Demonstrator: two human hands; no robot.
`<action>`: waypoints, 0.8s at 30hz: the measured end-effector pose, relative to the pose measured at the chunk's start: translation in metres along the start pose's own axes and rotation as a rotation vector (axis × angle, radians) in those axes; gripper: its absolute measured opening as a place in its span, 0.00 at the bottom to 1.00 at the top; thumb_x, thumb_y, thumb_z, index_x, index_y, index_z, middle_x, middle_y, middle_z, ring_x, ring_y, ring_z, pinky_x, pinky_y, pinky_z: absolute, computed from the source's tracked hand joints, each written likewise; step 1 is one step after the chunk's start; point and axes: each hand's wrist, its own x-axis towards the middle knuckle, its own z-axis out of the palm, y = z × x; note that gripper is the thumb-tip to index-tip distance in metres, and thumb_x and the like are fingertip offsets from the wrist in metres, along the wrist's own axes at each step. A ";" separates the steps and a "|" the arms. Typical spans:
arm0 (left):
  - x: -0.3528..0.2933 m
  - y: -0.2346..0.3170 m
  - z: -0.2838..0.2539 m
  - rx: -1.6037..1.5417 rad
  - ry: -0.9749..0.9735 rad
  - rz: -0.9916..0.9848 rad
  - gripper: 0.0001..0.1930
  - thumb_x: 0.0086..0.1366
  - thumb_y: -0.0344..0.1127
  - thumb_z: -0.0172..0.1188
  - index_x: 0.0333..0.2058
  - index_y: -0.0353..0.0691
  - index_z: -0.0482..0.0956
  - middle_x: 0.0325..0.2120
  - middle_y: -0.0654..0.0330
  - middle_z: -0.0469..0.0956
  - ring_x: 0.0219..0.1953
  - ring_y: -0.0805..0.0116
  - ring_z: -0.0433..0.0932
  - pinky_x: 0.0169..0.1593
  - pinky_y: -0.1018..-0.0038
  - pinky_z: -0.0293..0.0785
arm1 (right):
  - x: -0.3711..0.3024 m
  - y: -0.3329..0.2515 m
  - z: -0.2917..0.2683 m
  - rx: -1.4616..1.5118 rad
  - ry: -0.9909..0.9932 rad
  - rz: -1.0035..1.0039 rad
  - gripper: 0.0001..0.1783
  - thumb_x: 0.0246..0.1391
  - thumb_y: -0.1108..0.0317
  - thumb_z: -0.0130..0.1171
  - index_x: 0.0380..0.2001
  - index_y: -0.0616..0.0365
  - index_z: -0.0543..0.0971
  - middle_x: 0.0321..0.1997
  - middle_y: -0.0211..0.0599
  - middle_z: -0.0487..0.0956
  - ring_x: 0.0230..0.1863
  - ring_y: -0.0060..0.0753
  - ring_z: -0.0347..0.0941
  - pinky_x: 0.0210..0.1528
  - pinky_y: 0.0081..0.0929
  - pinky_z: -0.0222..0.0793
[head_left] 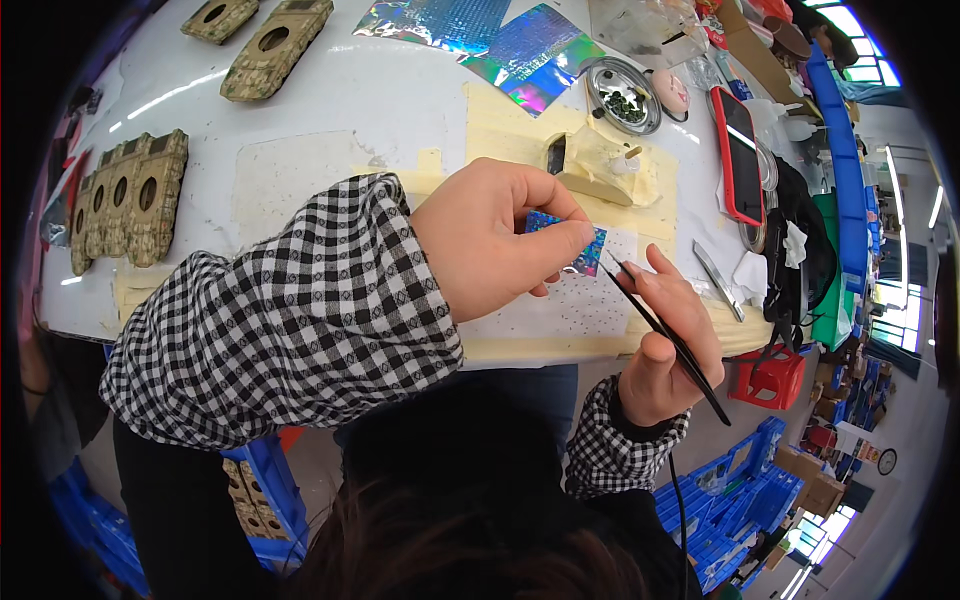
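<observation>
My left hand [495, 240] pinches a small shiny blue holographic piece [583, 252] between thumb and fingers, just above a white perforated sheet [590, 300] on the table. My right hand [668, 345] grips black tweezers [665, 335], whose tip points up at the lower edge of the blue piece. Both sleeves are black-and-white checked. Behind my left hand a small cream-coloured block with a peg [600, 160] sits on a patch of tan masking tape [500, 125].
Camouflage-patterned blocks with round holes lie at the far left [130, 195] and top left [275, 45]. Holographic foil sheets [500, 35], a round metal dish of dark beads [622, 95], a red-cased phone [738, 150] and a metal blade [718, 280] are nearby. A red stool [770, 378] stands below the table edge.
</observation>
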 end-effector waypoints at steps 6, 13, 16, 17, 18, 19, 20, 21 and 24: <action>0.000 0.000 0.000 -0.012 0.009 -0.012 0.13 0.64 0.40 0.57 0.35 0.32 0.76 0.25 0.62 0.76 0.26 0.78 0.75 0.32 0.81 0.74 | -0.004 -0.009 0.002 -0.033 0.029 -0.002 0.28 0.46 0.47 0.60 0.36 0.64 0.80 0.32 0.45 0.83 0.38 0.38 0.81 0.50 0.46 0.72; 0.001 0.000 -0.001 -0.024 -0.012 -0.049 0.13 0.65 0.40 0.57 0.35 0.33 0.76 0.25 0.62 0.77 0.26 0.78 0.75 0.31 0.82 0.74 | -0.005 -0.013 0.003 -0.097 -0.023 0.004 0.20 0.46 0.59 0.66 0.36 0.65 0.80 0.32 0.45 0.82 0.36 0.37 0.80 0.51 0.47 0.72; 0.000 0.001 -0.001 -0.018 -0.016 -0.060 0.14 0.65 0.40 0.57 0.36 0.33 0.76 0.25 0.62 0.77 0.26 0.78 0.76 0.32 0.82 0.74 | -0.003 -0.013 0.001 -0.126 -0.067 -0.021 0.17 0.47 0.62 0.66 0.36 0.65 0.80 0.33 0.44 0.82 0.36 0.37 0.80 0.52 0.47 0.72; 0.000 0.001 -0.001 -0.019 -0.015 -0.058 0.14 0.65 0.40 0.57 0.36 0.33 0.76 0.25 0.62 0.77 0.26 0.78 0.76 0.32 0.82 0.74 | -0.002 -0.014 0.001 -0.137 -0.078 -0.027 0.17 0.47 0.63 0.66 0.36 0.65 0.80 0.33 0.44 0.82 0.36 0.37 0.80 0.52 0.47 0.72; 0.001 0.000 -0.001 -0.018 -0.015 -0.055 0.14 0.65 0.41 0.57 0.36 0.33 0.76 0.25 0.62 0.77 0.26 0.78 0.76 0.32 0.82 0.74 | -0.001 -0.014 0.001 -0.147 -0.088 -0.033 0.17 0.47 0.63 0.66 0.36 0.65 0.80 0.32 0.44 0.82 0.36 0.37 0.80 0.52 0.47 0.71; 0.001 0.000 -0.001 -0.017 -0.015 -0.053 0.14 0.65 0.41 0.57 0.36 0.33 0.76 0.25 0.62 0.77 0.27 0.78 0.76 0.32 0.82 0.74 | 0.000 -0.014 0.001 -0.153 -0.094 -0.044 0.17 0.47 0.63 0.67 0.35 0.65 0.80 0.32 0.44 0.82 0.36 0.37 0.80 0.52 0.48 0.71; 0.001 0.000 -0.001 -0.019 -0.012 -0.054 0.14 0.65 0.41 0.58 0.36 0.33 0.77 0.25 0.62 0.77 0.27 0.78 0.76 0.32 0.82 0.74 | 0.001 -0.013 0.002 -0.158 -0.101 -0.055 0.16 0.47 0.63 0.67 0.35 0.65 0.80 0.32 0.44 0.82 0.36 0.37 0.80 0.52 0.48 0.71; 0.001 0.000 -0.001 -0.020 -0.009 -0.054 0.14 0.64 0.41 0.58 0.36 0.33 0.77 0.25 0.62 0.77 0.27 0.78 0.76 0.32 0.82 0.74 | 0.002 -0.013 0.002 -0.163 -0.108 -0.066 0.16 0.47 0.63 0.67 0.35 0.65 0.80 0.32 0.43 0.82 0.36 0.37 0.80 0.53 0.48 0.71; 0.001 0.000 -0.001 -0.016 -0.008 -0.057 0.14 0.64 0.41 0.58 0.35 0.33 0.77 0.26 0.62 0.77 0.27 0.78 0.76 0.31 0.82 0.74 | 0.002 -0.013 0.002 -0.167 -0.109 -0.065 0.16 0.46 0.64 0.67 0.35 0.65 0.80 0.32 0.43 0.82 0.36 0.37 0.80 0.53 0.47 0.71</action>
